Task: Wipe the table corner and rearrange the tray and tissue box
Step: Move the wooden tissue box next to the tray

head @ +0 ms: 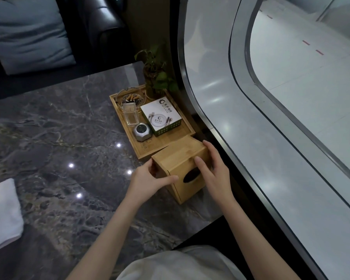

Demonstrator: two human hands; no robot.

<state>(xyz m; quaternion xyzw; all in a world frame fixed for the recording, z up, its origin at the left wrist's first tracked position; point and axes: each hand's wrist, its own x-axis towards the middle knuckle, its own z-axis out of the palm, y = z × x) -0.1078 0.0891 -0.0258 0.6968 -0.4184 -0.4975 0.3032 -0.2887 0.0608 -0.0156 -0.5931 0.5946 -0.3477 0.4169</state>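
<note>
Clasping tissue box (180,164), both hands.

1. A dark grey marble table (49,122) with pale veins fills the lower left, and small ceiling lights show as bright dots in its polish.
2. Beyond the table stands a black leather sofa (101,19) with a blue-grey cushion (28,33) on it.
3. To the right runs a curved glass window (220,67) in a metal frame (238,138).
4. Through the glass lies a pale, glossy floor (303,57) with short red marks.
</note>
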